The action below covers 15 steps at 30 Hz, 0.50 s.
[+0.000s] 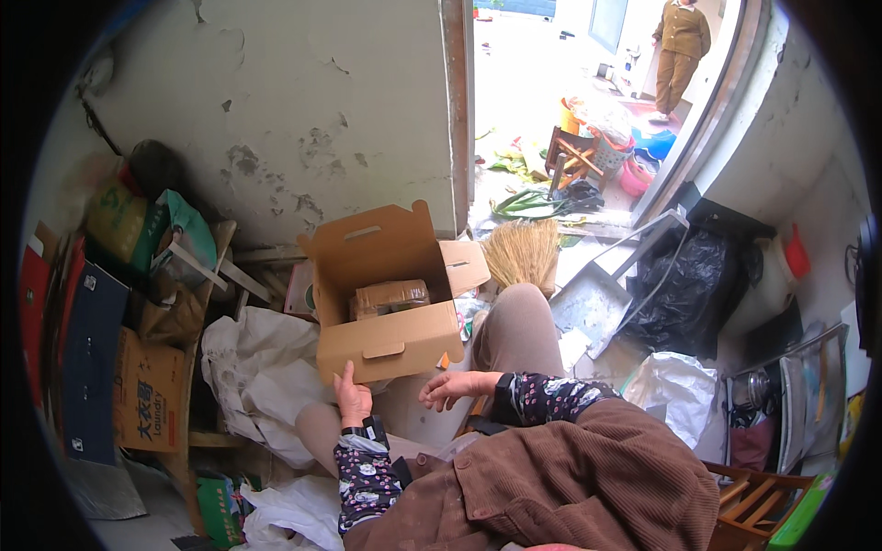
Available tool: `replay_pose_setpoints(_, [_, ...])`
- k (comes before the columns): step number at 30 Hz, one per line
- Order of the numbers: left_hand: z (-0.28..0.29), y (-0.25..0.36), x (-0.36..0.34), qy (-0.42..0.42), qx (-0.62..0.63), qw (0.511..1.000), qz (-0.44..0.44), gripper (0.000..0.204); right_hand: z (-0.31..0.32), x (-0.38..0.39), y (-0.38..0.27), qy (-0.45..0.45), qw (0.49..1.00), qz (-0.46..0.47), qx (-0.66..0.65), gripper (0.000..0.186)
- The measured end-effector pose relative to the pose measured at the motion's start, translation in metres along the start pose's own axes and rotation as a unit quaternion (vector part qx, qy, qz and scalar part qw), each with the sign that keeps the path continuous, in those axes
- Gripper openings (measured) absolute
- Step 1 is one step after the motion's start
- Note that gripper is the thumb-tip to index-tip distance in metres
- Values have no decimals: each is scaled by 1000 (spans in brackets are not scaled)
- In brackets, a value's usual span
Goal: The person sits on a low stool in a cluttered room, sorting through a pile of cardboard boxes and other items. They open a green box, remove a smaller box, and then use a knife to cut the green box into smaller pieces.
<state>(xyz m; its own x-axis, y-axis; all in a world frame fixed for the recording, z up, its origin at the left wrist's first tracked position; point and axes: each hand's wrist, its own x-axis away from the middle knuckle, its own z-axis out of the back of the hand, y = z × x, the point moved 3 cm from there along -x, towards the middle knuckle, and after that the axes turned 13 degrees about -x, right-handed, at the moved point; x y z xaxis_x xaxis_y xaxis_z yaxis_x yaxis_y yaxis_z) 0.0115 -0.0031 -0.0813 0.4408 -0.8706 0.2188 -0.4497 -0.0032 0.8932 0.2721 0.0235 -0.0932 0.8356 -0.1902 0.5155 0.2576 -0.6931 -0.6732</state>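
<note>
An open brown cardboard box [386, 354] stands tilted in front of me, its lid raised at the back and a side flap sticking out to the right. Inside lies a brown, shiny wrapped packet [392, 298]. At the box's near left corner, my left hand [353, 399] grips the cardboard edge, thumb up against the front panel. My right hand [457, 389] hovers to the right, just short of the box, with fingers loosely apart and nothing in them. A small orange scrap [444, 361] shows by the box's right corner.
White sacking [253, 376] lies left of the box, beside a shelf with cartons [147, 390]. A straw broom [524, 253], metal dustpan [588, 308] and black plastic bag [684, 285] are at the right. Beyond the doorway, a person [682, 55] stands near tubs.
</note>
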Motion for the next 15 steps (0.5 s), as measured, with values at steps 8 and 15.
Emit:
replay_pose_setpoints(8, [4, -2, -1, 29, -6, 1000, 8, 46, 12, -12, 9, 42, 993, 9, 106, 43])
replay_pose_setpoints(15, [4, -1, -1, 16, 2, 1000, -5, 45, 15, -14, 14, 53, 990, -16, 127, 40])
